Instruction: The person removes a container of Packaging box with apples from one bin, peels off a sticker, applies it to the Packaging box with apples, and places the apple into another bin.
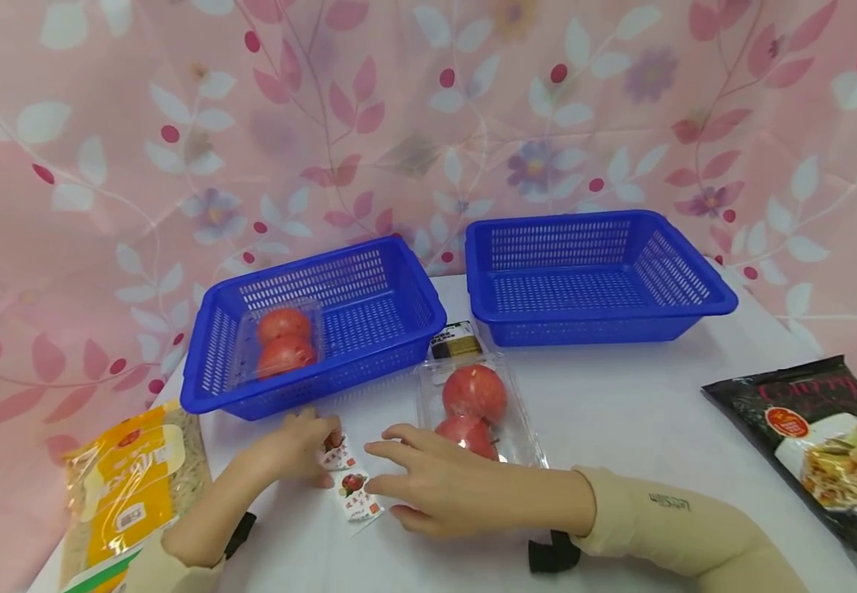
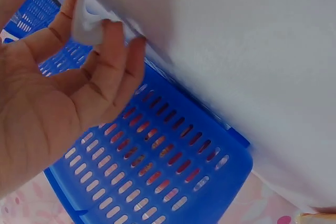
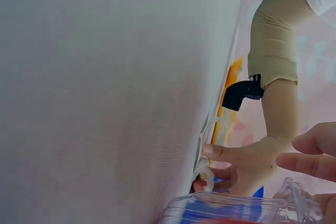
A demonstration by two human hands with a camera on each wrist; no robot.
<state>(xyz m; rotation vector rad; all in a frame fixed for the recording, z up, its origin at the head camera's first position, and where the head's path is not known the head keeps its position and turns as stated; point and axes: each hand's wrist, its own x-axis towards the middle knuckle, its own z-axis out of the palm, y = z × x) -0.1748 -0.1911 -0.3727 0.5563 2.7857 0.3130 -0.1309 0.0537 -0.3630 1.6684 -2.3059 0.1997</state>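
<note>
My left hand (image 1: pixel 296 449) pinches a small white packet (image 2: pixel 88 29) between thumb and fingers, beside the front of the left blue basket. In the head view this packet, printed with a dark red picture, adjoins a second white packet (image 1: pixel 357 496) showing red fruit, on the white cloth. My right hand (image 1: pixel 439 486) hovers just right of the packets, its fingers spread and holding nothing. Behind that hand lies a clear plastic box (image 1: pixel 523 424) with two red apples (image 1: pixel 475 393), the nearer one partly hidden by the hand.
The left blue basket (image 1: pixel 324 383) holds another clear box of red fruit (image 1: pixel 285 338). A second blue basket (image 1: pixel 598 317) stands back right. A dark-labelled pack (image 1: pixel 456 340) lies between them. A yellow bag (image 1: pixel 135 486) is at left, a black noodle bag (image 1: pixel 821 453) at right.
</note>
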